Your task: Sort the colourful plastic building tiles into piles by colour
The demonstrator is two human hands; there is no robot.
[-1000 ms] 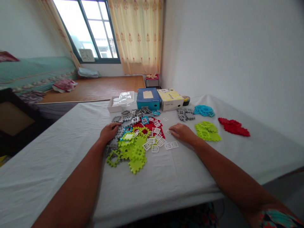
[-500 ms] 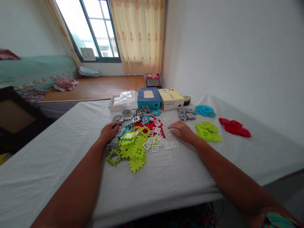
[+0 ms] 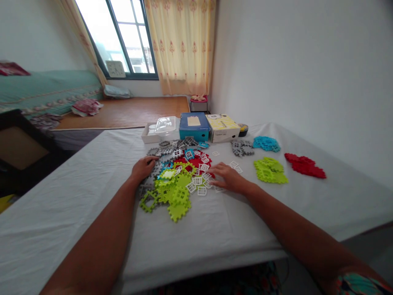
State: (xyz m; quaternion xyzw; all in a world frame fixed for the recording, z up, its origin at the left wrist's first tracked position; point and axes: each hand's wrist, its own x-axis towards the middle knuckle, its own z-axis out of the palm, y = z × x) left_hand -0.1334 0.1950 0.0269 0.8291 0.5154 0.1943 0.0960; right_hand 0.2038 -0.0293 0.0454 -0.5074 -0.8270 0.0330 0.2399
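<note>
Standing here I see one person's two bare hands at a counter (image 3: 190, 241) under pale cloth, mixed pile of toy panels between them. Left hand (image 3: 143, 168) at the pile's left edge, fingers bent over gray panels (image 3: 148, 179); can't tell if that grip has hold of anything. Right hand (image 3: 229, 177) at the pile's right side, fingers parted, tips among the white window pieces (image 3: 197, 181); that grip looks loose, nothing seen between the fingers. Window pieces mostly overlap at the right of the pile, some over red panels (image 3: 192, 163); lime panels (image 3: 178, 196) spread at the near side. One stray white piece (image 3: 215, 153) lies farther off, and two loose white frames (image 3: 233, 164) sit just right of the right hand. Sorted heaps on the right: gray heap (image 3: 242, 148) and blue heap (image 3: 266, 144) far, lime heap (image 3: 270, 170) nearer, red heap (image 3: 305, 165) farthest right. Far edge, left to right: white tray (image 3: 149, 139), clear container (image 3: 167, 128), blue box (image 3: 194, 134), yellow-and-white box (image 3: 225, 133).
</note>
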